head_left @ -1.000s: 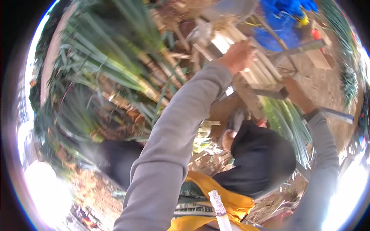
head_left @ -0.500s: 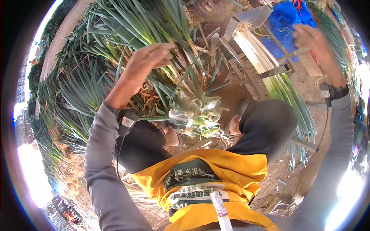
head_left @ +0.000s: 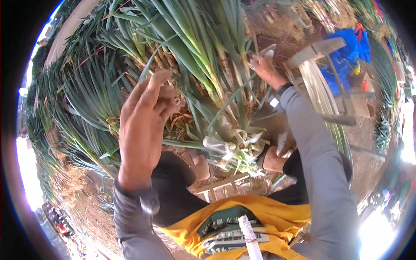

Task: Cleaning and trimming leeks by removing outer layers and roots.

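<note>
My left hand [head_left: 143, 121] is raised in front of the heap of long green onions [head_left: 190, 43], its fingers curled inward. Whether anything small sits between those fingers I cannot make out. Further right, my right hand [head_left: 267, 70] reaches low beside the heap's white root ends, near a pale leaf scrap; its fingertips are small and blurred. To the right of that hand, a bundle of trimmed green onions [head_left: 318, 86] lies in a metal frame [head_left: 316, 52], white stalks at the far end and green leaves toward me.
Peeled pale leaf scraps [head_left: 236, 147] are piled between my feet. Blue plastic sheeting [head_left: 346, 65] lies beyond the metal frame. More green onions [head_left: 89, 97] cover the ground at left. A cigarette with an ash tip [head_left: 249, 236] juts in at the lower edge, over my yellow apron [head_left: 182, 229].
My right hand has swung left from beyond the metal frame to the heap's root ends. My left hand has risen closer to the camera. The view has shifted a little.
</note>
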The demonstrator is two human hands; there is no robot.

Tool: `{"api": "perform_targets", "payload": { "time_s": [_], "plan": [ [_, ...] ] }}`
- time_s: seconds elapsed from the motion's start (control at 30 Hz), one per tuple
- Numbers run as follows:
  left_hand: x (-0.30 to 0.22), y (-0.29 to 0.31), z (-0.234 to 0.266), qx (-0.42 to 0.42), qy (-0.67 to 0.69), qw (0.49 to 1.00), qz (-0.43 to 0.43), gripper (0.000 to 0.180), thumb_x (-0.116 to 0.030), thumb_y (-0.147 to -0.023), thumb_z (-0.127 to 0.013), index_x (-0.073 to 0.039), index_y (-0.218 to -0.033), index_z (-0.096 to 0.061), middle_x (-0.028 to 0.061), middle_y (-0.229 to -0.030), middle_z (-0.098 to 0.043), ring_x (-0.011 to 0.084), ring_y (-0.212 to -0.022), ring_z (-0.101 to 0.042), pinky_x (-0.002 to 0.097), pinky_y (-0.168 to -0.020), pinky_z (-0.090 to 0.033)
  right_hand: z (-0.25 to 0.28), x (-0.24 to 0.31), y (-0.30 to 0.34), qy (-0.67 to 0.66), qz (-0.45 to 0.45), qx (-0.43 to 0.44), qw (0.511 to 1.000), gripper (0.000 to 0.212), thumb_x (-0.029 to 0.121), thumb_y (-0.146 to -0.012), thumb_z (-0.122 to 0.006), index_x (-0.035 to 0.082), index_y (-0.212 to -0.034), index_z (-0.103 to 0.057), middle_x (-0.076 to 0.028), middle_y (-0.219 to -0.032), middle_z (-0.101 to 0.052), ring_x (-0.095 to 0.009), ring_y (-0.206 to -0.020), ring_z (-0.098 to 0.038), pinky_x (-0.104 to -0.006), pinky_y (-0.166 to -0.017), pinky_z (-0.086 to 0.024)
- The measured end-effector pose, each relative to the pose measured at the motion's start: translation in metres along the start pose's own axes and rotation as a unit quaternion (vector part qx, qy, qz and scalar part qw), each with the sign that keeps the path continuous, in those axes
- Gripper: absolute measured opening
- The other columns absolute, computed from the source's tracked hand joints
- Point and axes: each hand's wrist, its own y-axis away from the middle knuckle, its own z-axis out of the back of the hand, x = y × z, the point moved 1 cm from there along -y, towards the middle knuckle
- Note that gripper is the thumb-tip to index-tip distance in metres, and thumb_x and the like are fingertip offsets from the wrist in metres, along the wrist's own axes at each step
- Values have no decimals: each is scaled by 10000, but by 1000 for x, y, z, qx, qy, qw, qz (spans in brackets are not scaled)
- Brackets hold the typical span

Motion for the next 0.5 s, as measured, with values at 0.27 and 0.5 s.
{"api": "perform_targets", "payload": {
  "time_s": [0.27, 0.5],
  "plan": [
    [3, 8, 30, -81, -35, 995, 38, 360, -242, -1057, -538, 39, -1272, -605, 40, -961, -637, 101, -881, -595, 279, -803, -507, -91, -5, 12, -131, -102, -8, 986, 505, 418, -941, -654, -40, -1154, -636, -199, -956, -686, -299, -858, -664, -408, -747, -511],
    [9, -7, 14, -36, -87, 995, -16, 411, -274, -1047, -562, 45, -1304, -580, 64, -1066, -639, 136, -954, -608, 300, -876, -502, -11, 170, 68, -271, 100, -44, 956, 373, 347, -969, -665, -24, -1002, -639, -68, -768, -616, -186, -676, -536, -344, -648, -461]
  ]
}}
